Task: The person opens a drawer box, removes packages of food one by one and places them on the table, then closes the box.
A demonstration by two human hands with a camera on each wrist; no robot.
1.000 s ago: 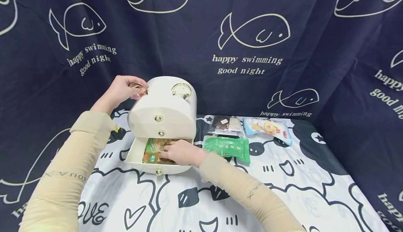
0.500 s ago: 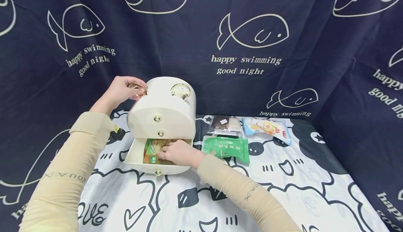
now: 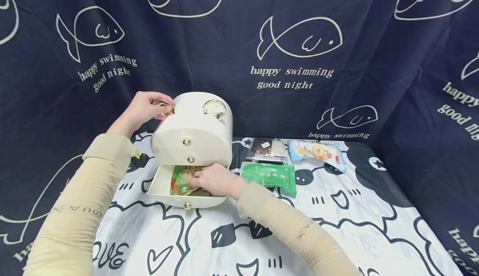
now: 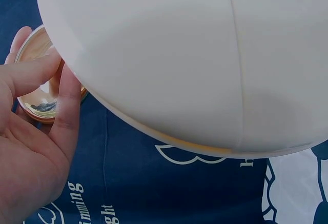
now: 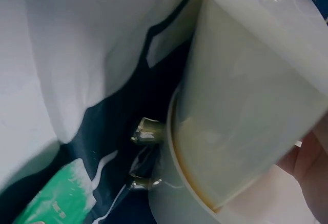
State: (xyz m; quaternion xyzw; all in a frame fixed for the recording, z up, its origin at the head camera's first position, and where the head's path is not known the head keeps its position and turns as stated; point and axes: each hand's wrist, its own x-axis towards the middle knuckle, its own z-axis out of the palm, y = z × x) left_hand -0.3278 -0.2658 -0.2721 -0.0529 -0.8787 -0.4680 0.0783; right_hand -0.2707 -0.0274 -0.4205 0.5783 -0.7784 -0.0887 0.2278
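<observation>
A white rounded box (image 3: 192, 136) stands on the table, with gold round ornaments like eyes on top and its lowest drawer (image 3: 157, 186) pulled out. My left hand (image 3: 144, 107) holds the left gold ornament (image 4: 43, 98) between thumb and fingers at the box's upper left. My right hand (image 3: 217, 179) reaches into the drawer, its bent fingers on a green and orange snack packet (image 3: 180, 184) lying tilted inside. The fingertips and the packet's right part are hidden. In the right wrist view the drawer wall (image 5: 251, 96) covers most of the hand.
Right of the box lie a green packet (image 3: 271, 176), a clear packet with dark contents (image 3: 266, 148) and a blue and white snack bag (image 3: 318, 153). A small black and yellow item (image 3: 139, 159) sits left of the box. Dark fish-print cloth (image 3: 239, 114) hangs behind.
The snack packet has shifted and turned a little in the drawer under my right hand, its orange corner now more upright. My left hand keeps its hold on the gold ornament.
</observation>
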